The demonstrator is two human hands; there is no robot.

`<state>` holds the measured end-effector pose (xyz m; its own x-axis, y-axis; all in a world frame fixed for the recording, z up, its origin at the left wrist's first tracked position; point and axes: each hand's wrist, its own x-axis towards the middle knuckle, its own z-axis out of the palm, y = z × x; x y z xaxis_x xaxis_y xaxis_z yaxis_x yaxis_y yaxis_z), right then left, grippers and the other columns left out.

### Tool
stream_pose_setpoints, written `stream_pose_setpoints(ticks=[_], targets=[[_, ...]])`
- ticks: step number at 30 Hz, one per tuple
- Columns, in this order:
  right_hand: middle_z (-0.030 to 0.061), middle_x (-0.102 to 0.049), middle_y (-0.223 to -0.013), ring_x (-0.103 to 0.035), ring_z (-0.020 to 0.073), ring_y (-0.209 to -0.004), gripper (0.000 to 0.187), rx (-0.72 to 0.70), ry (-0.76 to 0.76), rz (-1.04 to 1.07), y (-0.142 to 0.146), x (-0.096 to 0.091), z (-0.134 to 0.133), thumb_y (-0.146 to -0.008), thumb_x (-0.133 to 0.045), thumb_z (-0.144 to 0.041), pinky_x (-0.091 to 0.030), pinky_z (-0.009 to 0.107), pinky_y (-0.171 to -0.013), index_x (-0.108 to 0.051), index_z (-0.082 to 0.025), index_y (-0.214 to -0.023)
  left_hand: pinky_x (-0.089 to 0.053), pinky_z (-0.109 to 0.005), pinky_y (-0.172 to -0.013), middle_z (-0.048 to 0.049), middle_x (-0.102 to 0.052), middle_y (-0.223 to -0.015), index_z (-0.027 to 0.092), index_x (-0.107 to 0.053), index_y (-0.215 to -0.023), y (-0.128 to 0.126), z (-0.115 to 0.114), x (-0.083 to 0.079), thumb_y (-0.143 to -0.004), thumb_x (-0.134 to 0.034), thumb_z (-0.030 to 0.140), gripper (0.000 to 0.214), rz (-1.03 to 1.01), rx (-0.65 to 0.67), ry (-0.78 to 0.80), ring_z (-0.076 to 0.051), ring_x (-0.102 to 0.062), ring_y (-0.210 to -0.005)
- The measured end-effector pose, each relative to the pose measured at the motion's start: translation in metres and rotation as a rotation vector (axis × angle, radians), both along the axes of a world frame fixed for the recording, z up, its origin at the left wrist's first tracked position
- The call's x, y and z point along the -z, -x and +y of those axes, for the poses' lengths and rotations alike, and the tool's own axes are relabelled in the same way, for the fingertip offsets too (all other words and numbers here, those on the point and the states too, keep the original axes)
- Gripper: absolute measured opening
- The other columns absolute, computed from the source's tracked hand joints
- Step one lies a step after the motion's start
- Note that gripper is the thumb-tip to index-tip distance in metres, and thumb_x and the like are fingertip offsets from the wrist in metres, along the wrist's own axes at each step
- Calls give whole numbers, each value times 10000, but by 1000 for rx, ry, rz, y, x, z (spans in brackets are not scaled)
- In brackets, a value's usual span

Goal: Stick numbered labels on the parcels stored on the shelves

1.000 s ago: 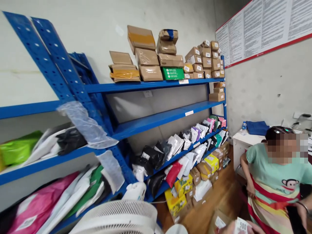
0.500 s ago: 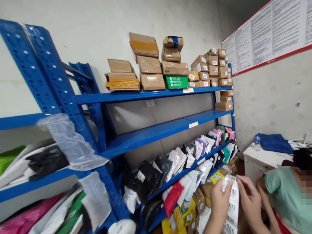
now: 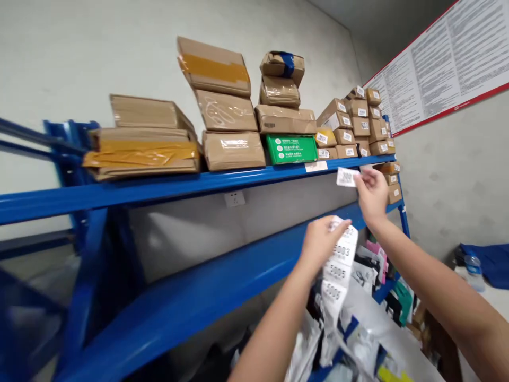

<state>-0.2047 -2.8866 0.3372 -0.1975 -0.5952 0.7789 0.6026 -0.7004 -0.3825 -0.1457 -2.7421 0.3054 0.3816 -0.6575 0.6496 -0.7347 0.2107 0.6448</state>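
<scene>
My left hand [image 3: 321,240] is closed on a strip of white number labels [image 3: 338,273], pinching its top end between thumb and fingers. The strip hangs down in front of the blue rack, with numbers such as 5003 and 5005 on it. Higher and to the right, my right hand [image 3: 373,193] pinches a single white label [image 3: 347,177] with a printed code by one edge. That label is apart from the strip and just in front of the upper shelf's blue edge [image 3: 278,172]. The strip's lower end blurs among the bagged parcels.
Cardboard boxes [image 3: 230,151] stand stacked along the top shelf, with a green box [image 3: 291,148] among them and small labelled boxes [image 3: 360,112] on the right. Below runs another blue shelf [image 3: 222,286]. Bagged parcels [image 3: 363,276] lie lower down. A water bottle [image 3: 473,269] is at far right.
Both hands have risen and moved apart; one label is now separate from the strip, in my right hand. The view has come closer to the top shelf, and the seated person has left it.
</scene>
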Motion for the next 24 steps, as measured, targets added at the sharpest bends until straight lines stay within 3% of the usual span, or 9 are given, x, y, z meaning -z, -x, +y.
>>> stream_pose_setpoints(ticks=[4, 6, 8, 10, 13, 15, 17, 20, 24], targets=[[68, -662, -878, -629, 160, -809, 306, -153, 62, 153, -129, -87, -46, -743, -724, -393, -543, 303, -786, -551, -173, -867, -349, -227, -518, 3, -609, -559, 167, -628, -606, -96, 2, -38, -780, -646, 497, 374, 28, -131, 142, -139, -530, -547], [53, -651, -869, -618, 152, -802, 297, -119, 120, 243, -174, -113, -57, -757, -717, -394, -532, 300, -804, -534, -178, -848, -373, -229, -528, -3, -629, -594, 159, -667, -680, -131, -2, -47, -745, -664, 524, 371, 95, -154, 211, -144, -546, -564], [48, -634, -874, -610, 156, -801, 290, -21, 182, 342, -201, -127, -61, -787, -697, -392, -519, 313, -817, -534, -170, -878, -412, -235, -552, -11, -674, -681, 152, -712, -888, -157, -7, -54, -700, -703, 528, 420, 174, -125, 247, -151, -574, -595], [63, -612, -921, -608, 180, -835, 329, 119, 251, 421, -213, -130, -63, -810, -687, -390, -503, 347, -843, -539, -151, -981, -443, -243, -572, -17, -694, -744, 154, -696, -1033, -174, -14, -58, -668, -732, 512, 512, 232, -102, 277, -151, -589, -616], [130, -531, -1130, -579, 249, -1020, 511, 342, 368, 409, -215, -127, -62, -810, -700, -448, -464, 407, -920, -491, -147, -1167, -441, -233, -562, -16, -672, -715, 151, -692, -884, -188, -24, -63, -676, -723, 499, 406, 207, -130, 333, -138, -571, -608], [149, -475, -1216, -529, 279, -1113, 487, 430, 476, 388, -214, -126, -62, -827, -681, -480, -443, 424, -954, -503, -163, -1151, -417, -219, -529, -3, -640, -662, 162, -651, -754, -191, -30, -67, -691, -710, 493, 342, 162, -133, 346, -124, -539, -574], [139, -505, -1177, -511, 278, -1114, 343, 453, 576, 416, -212, -126, -62, -867, -641, -463, -435, 428, -967, -554, -171, -1023, -384, -207, -490, 25, -582, -590, 177, -592, -672, -193, -36, -72, -708, -700, 485, 328, 132, -125, 347, -105, -484, -519], [109, -580, -1060, -536, 239, -1046, 278, 340, 600, 410, -203, -121, -57, -902, -599, -445, -454, 409, -952, -596, -167, -901, -325, -196, -455, 57, -464, -512, 195, -477, -575, -195, -43, -78, -754, -674, 483, 392, 75, -187, 424, -82, -387, -469], [27, -648, -865, -612, 145, -827, 354, -180, 717, 485, -184, -99, -44, -854, -633, -495, -529, 306, -773, -659, -147, -908, -276, -202, -461, 72, -344, -491, 206, -346, -525, -195, -48, -88, -796, -658, 511, 513, -42, -314, 586, -75, -320, -477]])
